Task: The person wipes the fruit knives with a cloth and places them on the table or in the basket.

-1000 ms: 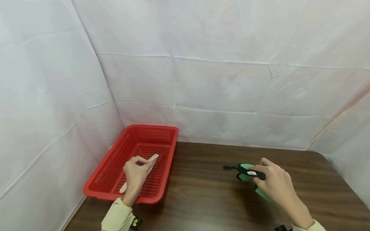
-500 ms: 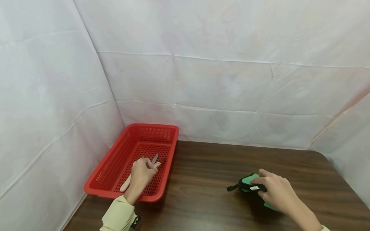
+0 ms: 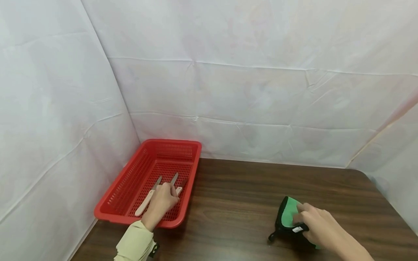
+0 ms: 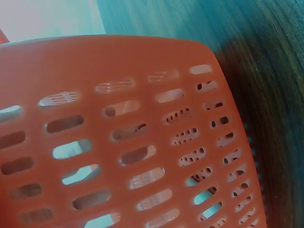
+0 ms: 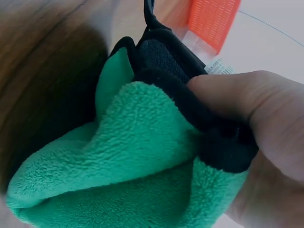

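My left hand (image 3: 163, 197) is inside the red basket (image 3: 192, 174), with curled fingers at the white handle of a knife (image 3: 179, 190) on the right; the fingertips are mostly hidden. The blade of another knife (image 3: 174, 177) shows just beyond the knuckles, its handle covered by the hand. To the left lies a third, white-handled knife (image 3: 145, 203). At the right, my right hand (image 3: 321, 224) pinches the black edging of a folded green plush cloth (image 3: 289, 212) between thumb and fingers. A black loop and a white label show on the cloth (image 5: 128, 133).
A brown wood-grain table (image 3: 235, 195) runs under the basket and the cloth. White sheeting (image 3: 241, 90) hangs behind and along both sides. In the left wrist view, the slotted basket wall (image 4: 109, 61) fills most of the picture.
My right hand has lowered the cloth toward the table and turned it, its loop swinging toward me. My left hand has shifted lower in the basket; the right-hand knife moved slightly nearer and more blades show.
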Demonstrator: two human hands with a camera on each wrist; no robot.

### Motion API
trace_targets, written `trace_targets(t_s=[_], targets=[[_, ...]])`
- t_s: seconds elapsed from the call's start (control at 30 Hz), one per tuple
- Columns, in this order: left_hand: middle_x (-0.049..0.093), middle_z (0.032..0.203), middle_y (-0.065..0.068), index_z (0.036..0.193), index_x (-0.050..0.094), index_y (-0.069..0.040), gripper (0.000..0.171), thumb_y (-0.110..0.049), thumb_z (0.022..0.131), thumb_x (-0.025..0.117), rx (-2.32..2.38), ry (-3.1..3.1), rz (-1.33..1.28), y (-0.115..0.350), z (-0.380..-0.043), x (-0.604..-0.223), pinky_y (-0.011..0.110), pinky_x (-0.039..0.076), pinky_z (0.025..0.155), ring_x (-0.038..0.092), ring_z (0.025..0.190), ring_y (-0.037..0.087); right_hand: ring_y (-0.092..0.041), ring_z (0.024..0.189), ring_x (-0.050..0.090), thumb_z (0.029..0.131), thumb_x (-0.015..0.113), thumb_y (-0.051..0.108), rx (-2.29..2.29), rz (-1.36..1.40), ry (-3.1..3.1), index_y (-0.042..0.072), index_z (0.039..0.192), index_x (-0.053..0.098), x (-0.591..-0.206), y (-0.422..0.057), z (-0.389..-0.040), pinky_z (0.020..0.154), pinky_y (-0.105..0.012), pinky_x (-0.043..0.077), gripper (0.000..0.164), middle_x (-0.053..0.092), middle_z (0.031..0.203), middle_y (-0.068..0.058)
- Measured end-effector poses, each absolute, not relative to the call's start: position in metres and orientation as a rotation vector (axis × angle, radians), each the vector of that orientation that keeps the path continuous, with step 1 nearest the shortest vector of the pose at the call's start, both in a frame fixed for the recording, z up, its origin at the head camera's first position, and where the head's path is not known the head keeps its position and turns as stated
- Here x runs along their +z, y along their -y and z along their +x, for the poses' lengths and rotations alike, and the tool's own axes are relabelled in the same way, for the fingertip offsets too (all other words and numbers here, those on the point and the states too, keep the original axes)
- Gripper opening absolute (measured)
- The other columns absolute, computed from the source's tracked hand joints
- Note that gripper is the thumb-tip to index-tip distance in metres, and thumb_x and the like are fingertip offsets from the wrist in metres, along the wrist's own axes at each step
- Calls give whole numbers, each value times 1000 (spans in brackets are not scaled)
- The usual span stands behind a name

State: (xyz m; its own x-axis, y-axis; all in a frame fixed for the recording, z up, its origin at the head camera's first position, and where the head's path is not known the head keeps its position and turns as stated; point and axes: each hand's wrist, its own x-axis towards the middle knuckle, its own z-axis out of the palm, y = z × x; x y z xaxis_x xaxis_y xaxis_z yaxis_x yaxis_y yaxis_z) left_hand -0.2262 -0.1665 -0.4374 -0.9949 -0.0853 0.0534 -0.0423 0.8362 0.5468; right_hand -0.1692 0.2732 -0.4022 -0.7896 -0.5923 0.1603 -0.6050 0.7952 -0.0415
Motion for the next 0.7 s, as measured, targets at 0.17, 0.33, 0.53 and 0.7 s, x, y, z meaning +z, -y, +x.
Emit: trace_targets(t_s=[0.17,0.33,0.53,0.7], targets=[[37,50,0,54,42,-11,29,-6,73,64,-776,3076,89,163,-227,-442,24,30,40,33,43,11,0,56,25,56,63,-6,338,1050,2793,28,71,57,-414,-286,-159,45,-15,22,38,30,69,13],[44,49,1,53,46,-10,26,-5,71,65,-729,3174,79,160,-224,-445,25,33,37,40,41,12,0,68,27,72,69,24,740,1300,2351,15,90,51,-442,-304,-144,54,-10,19,26,34,80,9],[50,48,2,54,51,-7,21,0,67,65,-747,3207,31,156,-220,-444,25,39,36,47,39,13,1,61,14,72,56,4,687,1106,2488,24,74,46,-459,-317,-137,46,-9,13,22,22,71,11],[49,56,2,63,54,-6,17,0,62,70,-652,3204,-10,155,-221,-447,26,39,41,45,47,15,2,53,17,71,69,15,459,905,2929,28,61,42,-454,-327,-132,43,-15,16,32,24,65,17]])
